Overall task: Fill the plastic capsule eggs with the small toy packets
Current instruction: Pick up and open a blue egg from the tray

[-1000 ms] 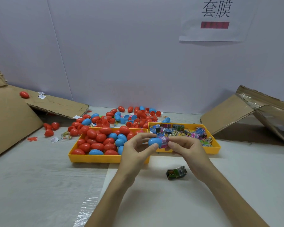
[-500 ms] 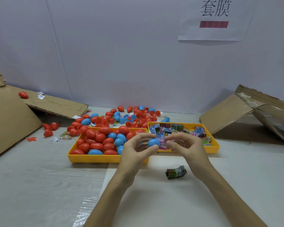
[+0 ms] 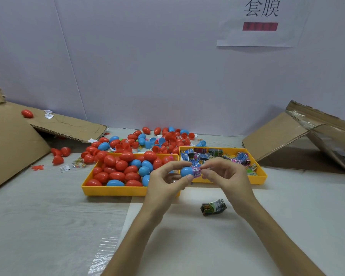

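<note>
My left hand (image 3: 163, 182) grips a blue capsule egg half (image 3: 186, 171) between thumb and fingers, above the gap between two yellow trays. My right hand (image 3: 227, 176) pinches a small purple toy packet (image 3: 196, 171) that sits partly inside the blue half. The left yellow tray (image 3: 116, 191) holds several red and blue eggs. The right yellow tray (image 3: 261, 177) holds several small toy packets. A dark green packet (image 3: 213, 207) lies loose on the table under my right hand.
Several loose red and blue eggs (image 3: 147, 141) and egg halves lie behind the trays. Cardboard sheets lean at the left (image 3: 12, 144) and the right (image 3: 299, 134). A lone red egg (image 3: 27, 113) sits on the left cardboard. A paper sign (image 3: 261, 20) hangs on the wall.
My right hand's fingers have shifted on the purple packet, which now shows more clearly at the blue half's open end. Both hands stay in about the same place.
</note>
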The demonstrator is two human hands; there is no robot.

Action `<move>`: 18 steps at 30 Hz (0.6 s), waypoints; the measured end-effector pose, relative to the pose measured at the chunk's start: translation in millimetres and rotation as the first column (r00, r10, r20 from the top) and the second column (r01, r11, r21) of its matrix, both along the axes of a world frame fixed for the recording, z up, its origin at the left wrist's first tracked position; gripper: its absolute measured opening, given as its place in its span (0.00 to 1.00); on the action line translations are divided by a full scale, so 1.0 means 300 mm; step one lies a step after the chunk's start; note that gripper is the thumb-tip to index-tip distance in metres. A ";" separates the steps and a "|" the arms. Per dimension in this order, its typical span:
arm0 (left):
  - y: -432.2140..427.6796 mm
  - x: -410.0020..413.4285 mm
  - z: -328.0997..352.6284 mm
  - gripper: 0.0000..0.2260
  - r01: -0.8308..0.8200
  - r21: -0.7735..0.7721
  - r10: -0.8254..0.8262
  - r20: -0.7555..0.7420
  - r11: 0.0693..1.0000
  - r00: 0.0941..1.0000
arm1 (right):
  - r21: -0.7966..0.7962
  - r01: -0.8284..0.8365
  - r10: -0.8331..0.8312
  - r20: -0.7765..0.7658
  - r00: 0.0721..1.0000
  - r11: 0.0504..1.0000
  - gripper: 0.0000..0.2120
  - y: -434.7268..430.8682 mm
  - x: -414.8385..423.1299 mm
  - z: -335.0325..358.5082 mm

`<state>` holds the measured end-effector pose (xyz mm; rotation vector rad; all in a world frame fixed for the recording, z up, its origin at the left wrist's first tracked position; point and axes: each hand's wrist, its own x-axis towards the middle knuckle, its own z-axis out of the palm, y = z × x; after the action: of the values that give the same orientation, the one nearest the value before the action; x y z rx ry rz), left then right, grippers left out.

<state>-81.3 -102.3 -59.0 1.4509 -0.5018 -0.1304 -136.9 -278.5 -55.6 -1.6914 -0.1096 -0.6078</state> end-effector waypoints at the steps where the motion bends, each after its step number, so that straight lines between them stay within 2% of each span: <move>1: 0.000 0.000 -0.001 0.11 -0.003 0.005 0.003 0.004 1.000 1.000 | -0.004 -0.004 0.004 -0.001 1.000 1.000 0.04 -0.001 0.002 -0.001; 8: -0.001 0.002 -0.004 0.11 -0.021 0.041 0.020 0.034 0.999 0.999 | -0.011 -0.018 0.018 -0.012 1.000 1.000 0.05 -0.002 0.003 -0.004; 12: -0.001 0.003 -0.005 0.11 -0.026 0.038 0.025 0.038 0.999 0.999 | -0.083 0.016 -0.018 -0.020 1.000 0.996 0.04 0.006 0.000 -0.001; 18: -0.003 0.002 -0.003 0.11 -0.036 0.045 0.034 0.051 0.998 0.998 | -0.126 0.060 -0.055 0.046 0.997 0.990 0.07 0.009 0.004 -0.008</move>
<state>-80.7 -103.3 -59.9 1.5106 -0.5171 -0.0779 -135.7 -275.9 -57.9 -1.8105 -0.1324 -0.6921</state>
